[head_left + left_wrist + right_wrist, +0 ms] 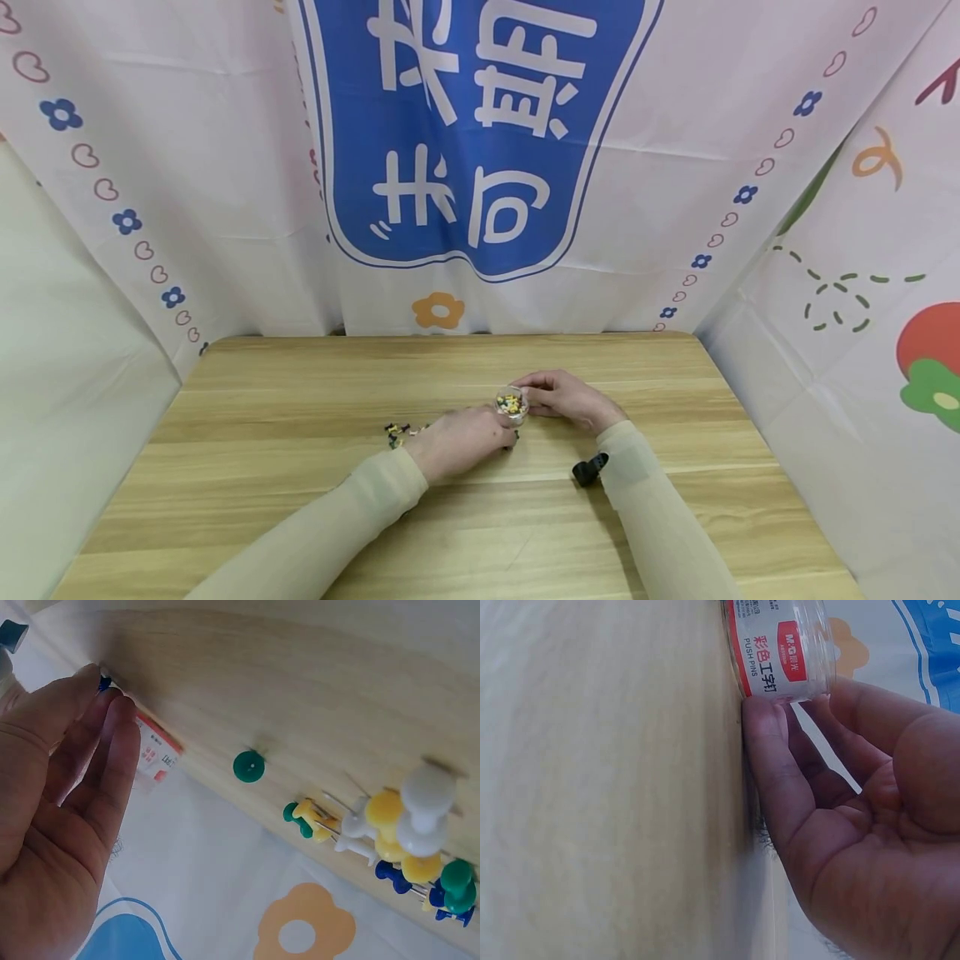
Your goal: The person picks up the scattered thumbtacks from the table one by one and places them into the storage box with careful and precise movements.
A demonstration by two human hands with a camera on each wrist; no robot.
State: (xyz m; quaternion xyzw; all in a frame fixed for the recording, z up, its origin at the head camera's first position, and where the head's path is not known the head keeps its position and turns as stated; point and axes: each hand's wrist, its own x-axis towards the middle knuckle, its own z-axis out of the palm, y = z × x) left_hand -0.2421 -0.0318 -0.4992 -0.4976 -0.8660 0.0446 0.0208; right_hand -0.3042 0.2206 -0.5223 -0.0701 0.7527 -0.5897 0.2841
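Observation:
A clear jar [512,406] labelled "PUSH PINS" stands on the table, with yellow, white and dark push pins visible inside. My right hand [567,397] holds it from the right side; in the right wrist view the fingertips and thumb meet the jar's wall [787,656]. Just in front and to the left of the jar is my left hand [461,439], pinching a blue push pin [104,682] between thumb and fingertips. Loose push pins [395,434] lie on the tabletop behind the left wrist. A single green push pin [249,766] sits apart from that cluster.
The wooden table [300,517] reaches back to a printed white cloth [247,250]. A black strap-like piece [590,470] is attached at the right wrist. Further cloth hangs along the left and right sides.

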